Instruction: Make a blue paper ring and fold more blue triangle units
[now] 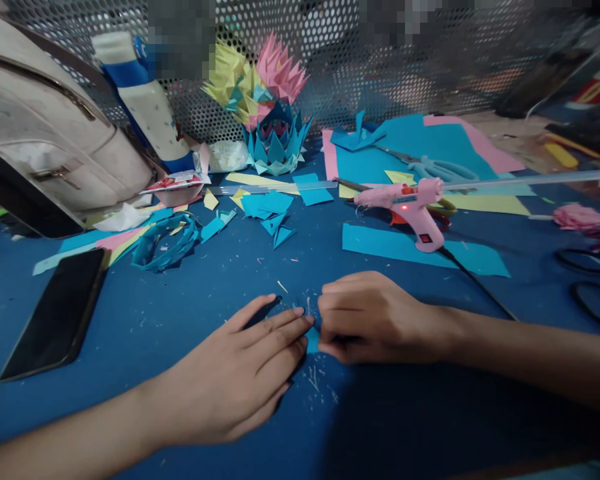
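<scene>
A small piece of blue paper [313, 341] lies on the table, mostly hidden by my hands. Flat over its left part rests my left hand [247, 363], fingers stretched out and thumb apart. My right hand [375, 320] is curled, its knuckles at the paper's right edge; whether anything is inside its fingers is hidden. Behind the hands a pink glue gun [405, 203] with a glowing red light stands near a long strip of blue paper [380, 245]. Folded blue paper triangles [277, 230] lie farther off, ahead of my left hand.
A black phone [57, 310] lies at left, near a ring of folded blue paper [165, 243]. Folded paper flowers [275, 137], a bottle [145, 100] and a bag [55, 120] line the back. Scissors [443, 169] rest on paper sheets. The glue gun's cord [480, 283] runs behind my right forearm.
</scene>
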`<state>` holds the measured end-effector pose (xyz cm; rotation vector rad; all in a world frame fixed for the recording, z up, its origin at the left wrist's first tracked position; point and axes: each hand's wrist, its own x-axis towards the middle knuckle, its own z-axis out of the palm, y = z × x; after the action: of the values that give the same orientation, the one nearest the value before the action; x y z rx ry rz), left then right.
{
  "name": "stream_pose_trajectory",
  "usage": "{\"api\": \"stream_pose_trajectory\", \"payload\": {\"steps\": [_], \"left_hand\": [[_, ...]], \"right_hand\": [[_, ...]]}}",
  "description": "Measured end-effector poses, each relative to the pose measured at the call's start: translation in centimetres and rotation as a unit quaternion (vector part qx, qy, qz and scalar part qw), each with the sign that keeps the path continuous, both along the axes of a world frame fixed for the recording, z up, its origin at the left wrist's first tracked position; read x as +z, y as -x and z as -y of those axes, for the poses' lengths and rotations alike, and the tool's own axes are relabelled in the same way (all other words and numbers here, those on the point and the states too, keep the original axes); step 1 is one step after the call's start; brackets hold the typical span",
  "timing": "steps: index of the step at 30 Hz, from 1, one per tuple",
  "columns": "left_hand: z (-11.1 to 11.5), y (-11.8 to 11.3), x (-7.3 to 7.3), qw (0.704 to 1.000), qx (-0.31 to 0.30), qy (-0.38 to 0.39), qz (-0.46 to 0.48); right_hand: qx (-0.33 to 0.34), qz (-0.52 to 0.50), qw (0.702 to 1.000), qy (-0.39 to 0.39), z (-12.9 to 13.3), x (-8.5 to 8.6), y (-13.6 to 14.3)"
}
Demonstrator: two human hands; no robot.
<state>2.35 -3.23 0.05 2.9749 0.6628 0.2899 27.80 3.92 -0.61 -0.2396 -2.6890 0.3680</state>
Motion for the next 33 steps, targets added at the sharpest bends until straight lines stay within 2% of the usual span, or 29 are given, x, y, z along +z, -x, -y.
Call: {"api": "stream_pose_trajectory", "payload": {"steps": [7, 33], "left_hand": [[-0.02, -0.09, -0.17, 1.000, -0.001, -0.006, 0.013], [0.10, -0.13, -0.11, 1.000, 0.005, 0.001, 0.012]], "right_hand": [[0.000, -0.008, 0.999, -0.034, 0.05, 0.01, 0.07], [0.004, -0.004, 0.999, -0.039, 0.13, -0.03, 0.15]]}}
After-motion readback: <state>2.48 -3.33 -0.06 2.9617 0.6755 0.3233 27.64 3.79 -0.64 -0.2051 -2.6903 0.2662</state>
